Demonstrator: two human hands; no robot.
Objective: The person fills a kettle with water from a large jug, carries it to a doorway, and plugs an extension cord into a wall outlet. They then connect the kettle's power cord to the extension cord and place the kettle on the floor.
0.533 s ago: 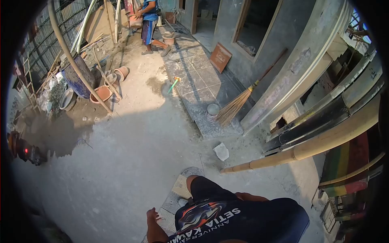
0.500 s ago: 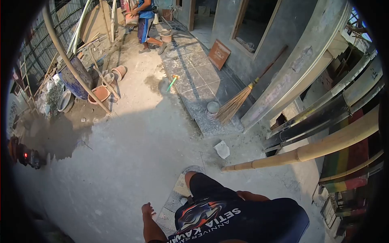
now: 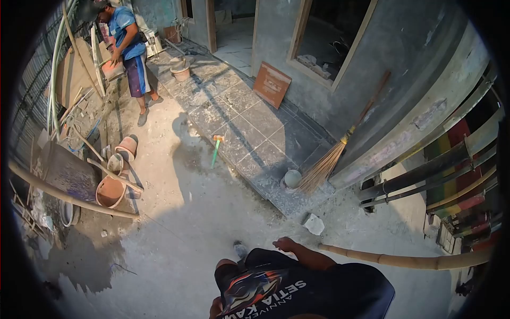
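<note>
My right hand (image 3: 286, 244) reaches out past the dark shirt (image 3: 308, 287), its fingers curled. A pale patch shows beneath it; whether the hand holds anything is too small to make out. At the lower left edge of the shirt my left hand (image 3: 215, 308) is mostly hidden, so its fingers cannot be read. A foot (image 3: 240, 248) shows on the grey concrete floor ahead of my knees. Nearest to my right hand are a pale broken stone block (image 3: 313, 224) and the end of a bamboo pole (image 3: 372, 257).
A mallet (image 3: 215, 151) leans at the edge of a tiled step (image 3: 234, 119). On the step stand a bucket (image 3: 291, 179) and a stick broom (image 3: 329, 165). Clay-coloured tubs (image 3: 110, 192) lie left. A co-worker (image 3: 127, 42) holds a bucket (image 3: 112, 69) at the back.
My view has shifted forward and turned. The left hand, earlier held out with fingers apart, is now against the shirt. My right hand has come into sight. Patterned tiles have left the view.
</note>
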